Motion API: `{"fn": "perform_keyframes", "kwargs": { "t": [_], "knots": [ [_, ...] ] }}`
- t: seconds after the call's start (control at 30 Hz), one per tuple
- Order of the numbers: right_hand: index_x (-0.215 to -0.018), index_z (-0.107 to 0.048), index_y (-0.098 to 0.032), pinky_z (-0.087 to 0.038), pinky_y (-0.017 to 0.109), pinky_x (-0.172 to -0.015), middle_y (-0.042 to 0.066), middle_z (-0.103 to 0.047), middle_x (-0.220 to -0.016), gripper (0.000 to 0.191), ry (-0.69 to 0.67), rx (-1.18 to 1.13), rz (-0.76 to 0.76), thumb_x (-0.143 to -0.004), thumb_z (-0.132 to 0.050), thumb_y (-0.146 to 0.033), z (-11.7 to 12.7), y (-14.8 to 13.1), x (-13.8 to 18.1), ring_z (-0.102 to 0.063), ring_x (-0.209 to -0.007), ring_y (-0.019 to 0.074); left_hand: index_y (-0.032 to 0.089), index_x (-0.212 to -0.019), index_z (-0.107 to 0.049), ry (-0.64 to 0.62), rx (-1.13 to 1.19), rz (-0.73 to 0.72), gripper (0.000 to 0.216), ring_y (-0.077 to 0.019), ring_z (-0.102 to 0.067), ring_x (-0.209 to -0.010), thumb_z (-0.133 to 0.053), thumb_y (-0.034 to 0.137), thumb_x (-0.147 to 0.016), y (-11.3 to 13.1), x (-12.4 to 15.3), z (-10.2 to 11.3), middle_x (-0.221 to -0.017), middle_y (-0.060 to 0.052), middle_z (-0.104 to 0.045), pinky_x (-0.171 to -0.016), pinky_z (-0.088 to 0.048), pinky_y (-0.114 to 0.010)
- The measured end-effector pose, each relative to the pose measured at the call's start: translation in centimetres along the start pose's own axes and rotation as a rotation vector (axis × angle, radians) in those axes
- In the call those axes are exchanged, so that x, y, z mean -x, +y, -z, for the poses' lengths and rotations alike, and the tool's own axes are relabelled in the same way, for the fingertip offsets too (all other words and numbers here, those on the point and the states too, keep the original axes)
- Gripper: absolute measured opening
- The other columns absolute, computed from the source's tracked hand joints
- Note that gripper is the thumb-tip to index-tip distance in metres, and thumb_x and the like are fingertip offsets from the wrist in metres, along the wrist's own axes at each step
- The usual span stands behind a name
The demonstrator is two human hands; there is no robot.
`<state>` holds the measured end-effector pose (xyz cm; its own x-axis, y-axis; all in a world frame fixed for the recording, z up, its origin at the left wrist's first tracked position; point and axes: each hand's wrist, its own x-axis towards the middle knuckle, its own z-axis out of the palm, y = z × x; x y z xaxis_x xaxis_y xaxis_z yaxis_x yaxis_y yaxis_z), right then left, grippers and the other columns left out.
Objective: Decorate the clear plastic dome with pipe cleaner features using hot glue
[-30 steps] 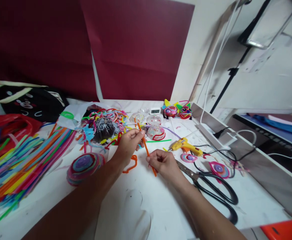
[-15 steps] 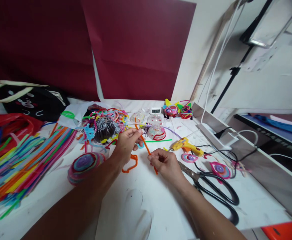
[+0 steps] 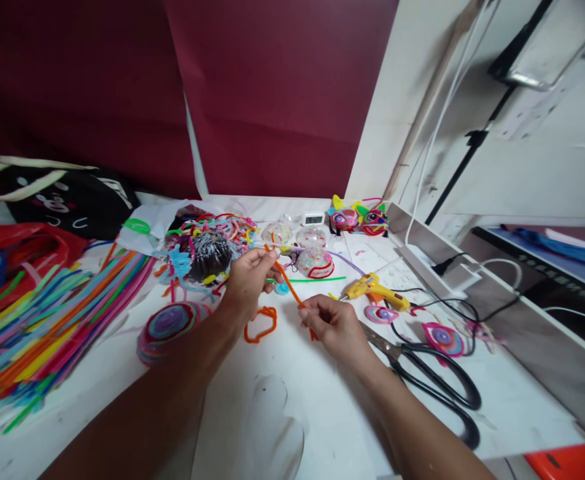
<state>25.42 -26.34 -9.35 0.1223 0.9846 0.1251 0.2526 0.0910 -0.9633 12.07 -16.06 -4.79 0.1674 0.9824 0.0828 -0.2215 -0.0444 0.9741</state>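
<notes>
the orange pipe cleaner (image 3: 289, 280) bows a little where it ran straight a second ago, left hand (image 3: 248, 280) and right hand (image 3: 335, 327) both pinching it tight above the white table (image 3: 242, 427) near the orange loop (image 3: 253, 341), so i'd say it's getting bent.

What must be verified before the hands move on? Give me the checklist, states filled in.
1. Left hand pinching the orange stem: ok.
2. Right hand pinching it nearer the lower end: ok.
3. Orange loop on the worktop, out of the fingers' grip: ok.
4. Space beside the right hand free of tools: not ok; scissors and glue gun lie close.
5. Glue gun cold: cannot tell.
</notes>
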Motion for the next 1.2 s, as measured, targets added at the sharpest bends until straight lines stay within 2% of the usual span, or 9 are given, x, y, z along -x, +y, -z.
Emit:
{"fn": "perform_keyframes", "kwargs": {
  "t": [0.23,0.43,0.53,0.7,0.93,1.2],
  "knots": [
    [-0.073,-0.06,-0.017,-0.03,0.022,-0.047,-0.003,-0.054,-0.055,0.019,-0.074,0.069,0.033,-0.085,-0.057,-0.03,0.4,-0.1,0.1,-0.042,-0.046,0.0089,0.015,-0.063,-0.054,0.002,-0.023,-0.055,0.018,-0.0051,-0.047,-0.037,-0.068,0.025,-0.067,-0.3,-0.1,0.0,-0.046,0.005,-0.055,-0.034,-0.026,-0.014],
    [-0.085,-0.063,-0.017,-0.032,0.021,-0.048,-0.002,-0.06,-0.061,0.014,-0.07,0.022,0.017,-0.086,-0.057,-0.029,0.3,0.1,0.1,-0.045,-0.049,0.0091,0.015,-0.065,-0.055,0.019,-0.023,-0.055,0.017,-0.0067,-0.052,-0.039,-0.069,0.025,-0.066,0.1,-0.3,0.1,-0.05,0.004,-0.057,-0.033,-0.027,-0.014],
    [-0.08,-0.062,-0.017,-0.03,0.022,-0.048,-0.002,-0.059,-0.059,0.016,-0.042,0.088,0.022,-0.086,-0.056,-0.031,0.3,-0.1,0.1,-0.042,-0.049,0.009,0.015,-0.064,-0.055,0.038,-0.025,-0.07,0.016,-0.0059,-0.051,-0.039,-0.068,0.024,-0.067,0.2,-0.4,0.2,-0.048,0.005,-0.057,-0.033,-0.026,-0.014],
    [-0.071,-0.06,-0.017,-0.028,0.023,-0.049,-0.004,-0.053,-0.055,0.023,-0.103,0.113,0.053,-0.087,-0.056,-0.032,0.6,-0.4,0.2,-0.037,-0.049,0.0087,0.015,-0.063,-0.055,0.026,-0.031,-0.078,0.016,-0.0062,-0.051,-0.038,-0.068,0.023,-0.067,0.3,-0.3,0.1,-0.047,0.005,-0.056,-0.033,-0.027,-0.014],
    [-0.085,-0.065,-0.017,-0.033,0.022,-0.05,-0.001,-0.063,-0.066,0.015,-0.102,0.102,0.036,-0.085,-0.057,-0.029,0.5,0.2,0.1,-0.044,-0.052,0.0094,0.016,-0.067,-0.056,0.042,-0.002,-0.081,0.015,-0.0072,-0.053,-0.04,-0.068,0.023,-0.068,0.7,-0.9,0.6,-0.049,0.004,-0.058,-0.032,-0.028,-0.014],
    [-0.069,-0.062,-0.017,-0.029,0.023,-0.047,-0.001,-0.06,-0.058,0.022,-0.153,0.147,0.02,-0.085,-0.056,-0.031,0.7,0.1,0.2,-0.04,-0.047,0.0093,0.015,-0.065,-0.055,0.015,-0.043,-0.151,0.016,-0.0052,-0.049,-0.036,-0.066,0.023,-0.072,0.8,-0.6,0.5,-0.046,0.004,-0.057,-0.033,-0.029,-0.014]
  ]
}}
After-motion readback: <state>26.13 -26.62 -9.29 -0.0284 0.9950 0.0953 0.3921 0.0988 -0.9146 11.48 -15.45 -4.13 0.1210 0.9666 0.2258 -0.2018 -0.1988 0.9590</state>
